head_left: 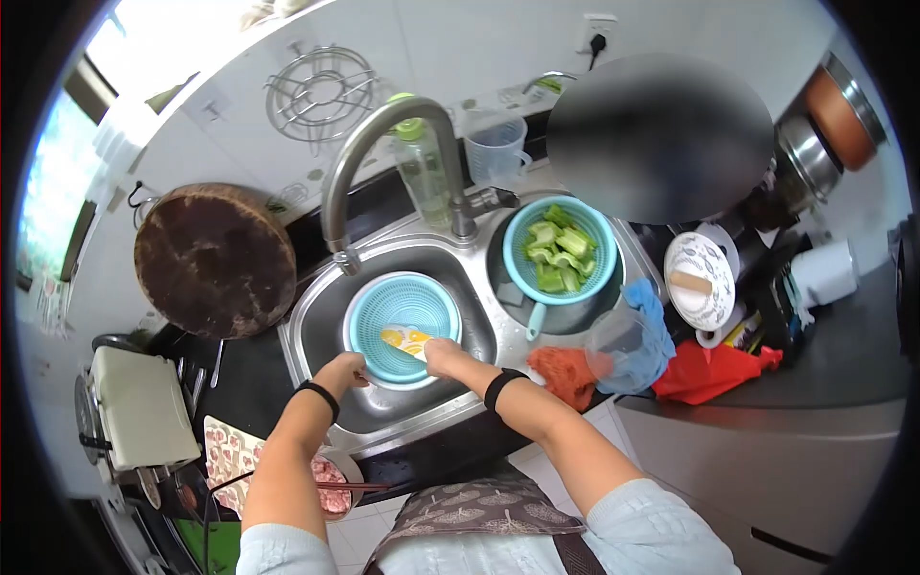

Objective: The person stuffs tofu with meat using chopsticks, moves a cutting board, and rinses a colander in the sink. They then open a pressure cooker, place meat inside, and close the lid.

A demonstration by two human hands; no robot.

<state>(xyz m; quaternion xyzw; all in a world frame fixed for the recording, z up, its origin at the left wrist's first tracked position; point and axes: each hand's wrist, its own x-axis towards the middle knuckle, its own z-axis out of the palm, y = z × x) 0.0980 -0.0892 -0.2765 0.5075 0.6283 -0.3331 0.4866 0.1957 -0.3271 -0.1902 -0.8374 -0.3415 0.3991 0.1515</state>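
Kitchen sink (316, 331), round blue colander (402, 305) mouth-up under tap (383, 134), L hand (343, 369) gripping left rim, R hand (443, 356) gripping right rim

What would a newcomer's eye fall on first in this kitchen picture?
The blue colander with yellow pieces in the sink, left hand gripping its rim, right hand reaching inside. Right of it, a second blue colander holds green vegetable chunks; a tall curved faucet arches above.

- Left hand (343, 368) grips the rim of a blue colander (402, 326) in the sink (316, 326).
- Right hand (443, 356) reaches inside, by yellow pieces (406, 338).
- A second colander (560, 251) holds green vegetables (559, 257).
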